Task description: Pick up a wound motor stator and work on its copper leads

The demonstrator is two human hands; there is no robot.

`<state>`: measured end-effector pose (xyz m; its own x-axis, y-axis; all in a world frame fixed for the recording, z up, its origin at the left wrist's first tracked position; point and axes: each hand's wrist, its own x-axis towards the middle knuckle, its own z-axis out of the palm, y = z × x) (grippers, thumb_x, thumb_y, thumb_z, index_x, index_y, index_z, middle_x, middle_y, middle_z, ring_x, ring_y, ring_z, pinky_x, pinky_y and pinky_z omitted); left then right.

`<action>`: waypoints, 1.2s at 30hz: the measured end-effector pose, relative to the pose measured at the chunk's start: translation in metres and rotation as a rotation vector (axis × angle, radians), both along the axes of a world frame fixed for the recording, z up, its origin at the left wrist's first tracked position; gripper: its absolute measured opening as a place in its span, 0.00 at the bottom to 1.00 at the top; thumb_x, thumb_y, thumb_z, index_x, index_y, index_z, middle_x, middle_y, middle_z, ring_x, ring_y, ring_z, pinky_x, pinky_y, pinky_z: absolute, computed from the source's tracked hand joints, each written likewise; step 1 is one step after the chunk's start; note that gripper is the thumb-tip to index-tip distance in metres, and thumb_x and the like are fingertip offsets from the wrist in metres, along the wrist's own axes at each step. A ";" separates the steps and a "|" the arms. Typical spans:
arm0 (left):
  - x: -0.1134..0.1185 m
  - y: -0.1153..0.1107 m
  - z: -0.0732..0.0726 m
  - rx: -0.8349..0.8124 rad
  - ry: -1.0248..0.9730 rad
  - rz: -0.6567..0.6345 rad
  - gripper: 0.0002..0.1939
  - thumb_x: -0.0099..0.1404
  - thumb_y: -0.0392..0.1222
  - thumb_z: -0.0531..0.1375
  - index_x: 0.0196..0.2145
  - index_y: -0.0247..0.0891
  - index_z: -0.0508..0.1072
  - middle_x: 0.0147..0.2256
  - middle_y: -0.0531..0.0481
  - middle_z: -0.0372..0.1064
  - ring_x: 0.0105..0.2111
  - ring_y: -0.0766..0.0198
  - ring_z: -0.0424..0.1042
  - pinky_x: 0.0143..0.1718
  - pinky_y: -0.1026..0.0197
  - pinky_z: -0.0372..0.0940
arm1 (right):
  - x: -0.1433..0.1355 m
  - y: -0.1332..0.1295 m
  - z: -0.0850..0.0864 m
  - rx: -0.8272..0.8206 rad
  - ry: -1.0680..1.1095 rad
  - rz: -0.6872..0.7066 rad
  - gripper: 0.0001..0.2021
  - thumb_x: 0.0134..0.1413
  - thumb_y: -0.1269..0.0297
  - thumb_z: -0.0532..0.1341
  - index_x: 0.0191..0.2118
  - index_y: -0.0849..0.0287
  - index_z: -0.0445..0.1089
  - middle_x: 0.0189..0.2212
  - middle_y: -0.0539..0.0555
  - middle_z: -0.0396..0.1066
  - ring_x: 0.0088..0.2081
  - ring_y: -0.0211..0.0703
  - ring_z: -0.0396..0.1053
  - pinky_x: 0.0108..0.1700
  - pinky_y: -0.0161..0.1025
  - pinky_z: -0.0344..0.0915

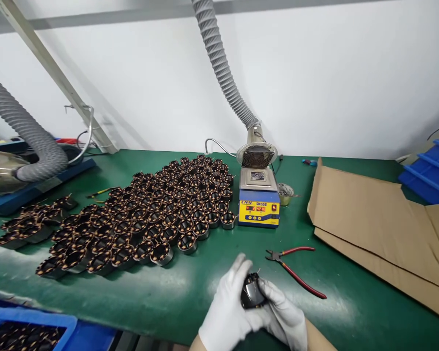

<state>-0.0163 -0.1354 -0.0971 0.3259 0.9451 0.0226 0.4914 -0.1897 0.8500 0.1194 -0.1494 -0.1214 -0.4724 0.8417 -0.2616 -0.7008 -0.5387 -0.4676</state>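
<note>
Two white-gloved hands meet low over the green worktop, and between them we hold one small dark cylindrical motor stator with copper windings. Our left hand has its fingers clenched around the left side of the part, with the thumb raised along its upper edge; our right hand grasps it from the right and below. The stator sits just above the worktop's near edge, well apart from the large packed field of like copper-wound stators standing upright toward the rear left. We note red-handled cutting pliers lying flat just beyond our right hand, not touching it. Behind them stands a blue and yellow solder pot with a lit display, and a grey ribbed extraction hose comes down onto it. Flattened brown cardboard sheets lie on the right. A blue plastic bin holding more stators occupies the near left corner.
</note>
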 end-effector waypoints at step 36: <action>0.007 -0.001 -0.001 -0.476 -0.461 0.289 0.28 0.38 0.30 0.66 0.42 0.37 0.74 0.44 0.44 0.72 0.47 0.50 0.68 0.50 0.57 0.62 | 0.004 0.007 0.005 -0.054 0.266 0.241 0.27 0.56 0.43 0.53 0.50 0.62 0.65 0.41 0.57 0.71 0.39 0.44 0.69 0.44 0.40 0.61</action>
